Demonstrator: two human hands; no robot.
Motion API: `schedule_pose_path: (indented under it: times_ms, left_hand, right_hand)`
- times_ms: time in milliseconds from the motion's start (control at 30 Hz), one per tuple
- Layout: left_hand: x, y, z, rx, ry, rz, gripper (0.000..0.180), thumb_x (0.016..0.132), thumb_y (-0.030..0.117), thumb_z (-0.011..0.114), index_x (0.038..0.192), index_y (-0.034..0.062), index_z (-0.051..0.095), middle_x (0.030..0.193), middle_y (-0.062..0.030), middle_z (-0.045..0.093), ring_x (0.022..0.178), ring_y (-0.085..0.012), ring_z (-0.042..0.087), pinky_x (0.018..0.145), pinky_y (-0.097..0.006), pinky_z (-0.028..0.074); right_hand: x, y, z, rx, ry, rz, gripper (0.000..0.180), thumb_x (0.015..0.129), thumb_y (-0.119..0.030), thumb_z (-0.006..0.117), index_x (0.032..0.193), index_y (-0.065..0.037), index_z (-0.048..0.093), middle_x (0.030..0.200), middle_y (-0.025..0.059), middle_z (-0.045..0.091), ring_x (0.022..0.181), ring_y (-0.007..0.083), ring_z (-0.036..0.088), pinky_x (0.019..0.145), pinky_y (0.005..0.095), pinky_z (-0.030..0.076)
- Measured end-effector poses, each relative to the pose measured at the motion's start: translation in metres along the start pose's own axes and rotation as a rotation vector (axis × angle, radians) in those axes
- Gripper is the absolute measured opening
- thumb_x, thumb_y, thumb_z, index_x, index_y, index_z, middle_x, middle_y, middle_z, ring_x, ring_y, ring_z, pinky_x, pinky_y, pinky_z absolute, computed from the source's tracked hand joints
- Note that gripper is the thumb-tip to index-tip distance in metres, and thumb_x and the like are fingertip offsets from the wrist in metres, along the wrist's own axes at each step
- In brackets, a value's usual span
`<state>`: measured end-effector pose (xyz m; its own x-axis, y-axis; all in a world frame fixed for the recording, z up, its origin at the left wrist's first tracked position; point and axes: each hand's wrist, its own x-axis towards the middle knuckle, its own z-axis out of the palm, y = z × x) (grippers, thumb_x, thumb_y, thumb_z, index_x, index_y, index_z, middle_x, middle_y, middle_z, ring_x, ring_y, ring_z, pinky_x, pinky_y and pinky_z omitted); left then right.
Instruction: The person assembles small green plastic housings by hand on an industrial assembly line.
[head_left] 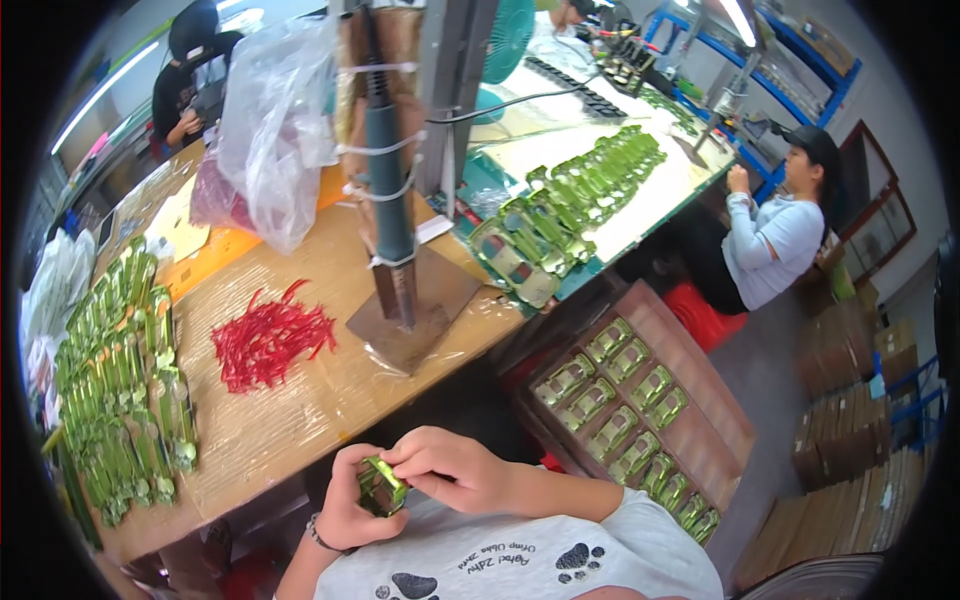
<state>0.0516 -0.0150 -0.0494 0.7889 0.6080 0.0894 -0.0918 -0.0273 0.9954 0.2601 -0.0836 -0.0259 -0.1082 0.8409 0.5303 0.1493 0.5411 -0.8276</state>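
Note:
Close to my body, in front of the table's near edge, I hold a green plastic toy car shell (pixel 382 484). My left hand (pixel 352 505) is closed round it from the left and below, thumb at its lower edge. The closed fingers of my right hand (pixel 448 470) press on the shell's upper right edge. Whether a small piece is also between those fingers is hidden. Beyond my hands, a loose heap of thin red plastic strips (pixel 268 342) lies on the table (pixel 250 440).
Rows of green shells (pixel 125 385) cover the table's left end. A soldering-iron-like tool (pixel 388 170) is strapped to a post on a metal base (pixel 440 305). To the right is a brown tray (pixel 690 400) of green shells. A co-worker (pixel 775 230) sits beyond.

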Motion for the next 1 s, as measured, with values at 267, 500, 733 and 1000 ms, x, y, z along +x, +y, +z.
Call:
schedule_pose_path:
  times_ms: [267,500,733,1000]
  left_hand:
    - [0.01,0.003,0.006,0.04,-0.149,-0.039,0.078,0.068,0.0,0.079,0.132,0.0065,0.033,0.117,-0.0092,0.053,0.104,-0.0144,0.053,0.087,-0.03,0.044]
    - [0.024,0.006,0.018,-0.295,0.018,-0.142,0.071,0.078,0.002,0.077,0.134,0.0038,0.032,0.124,-0.0105,0.049,0.116,-0.0164,0.05,0.098,-0.033,0.044]
    - [0.056,0.031,0.028,-0.475,-0.013,-0.387,0.067,0.092,0.015,0.068,0.143,0.001,0.027,0.13,-0.0119,0.049,0.118,-0.0163,0.05,0.096,-0.033,0.047]
    - [0.09,0.056,0.01,-0.971,-0.089,-0.323,0.066,0.091,0.004,0.05,0.151,-0.0039,0.024,0.145,-0.0215,0.045,0.12,-0.0285,0.059,0.094,-0.038,0.053]
  right_hand:
    - [-0.019,0.01,-0.002,0.697,0.037,0.407,0.009,0.09,0.0,0.064,0.096,-0.006,0.064,0.118,0.0083,0.047,0.113,0.0188,0.05,0.1,0.0361,0.042]
    - [-0.026,0.017,0.0,0.123,-0.079,0.176,0.103,0.067,-0.024,0.092,0.143,-0.009,0.024,0.149,0.0172,0.029,0.121,0.0228,0.047,0.096,0.0364,0.042]
    - [-0.019,0.014,-0.009,0.264,0.137,0.314,0.109,0.066,-0.014,0.09,0.145,-0.006,0.016,0.145,0.0153,0.035,0.128,0.0245,0.046,0.093,0.0364,0.049]
    - [0.013,0.013,-0.033,0.777,0.423,0.491,0.104,0.074,-0.031,0.086,0.147,-0.001,0.018,0.14,0.0147,0.042,0.129,0.0252,0.047,0.103,0.0418,0.049]
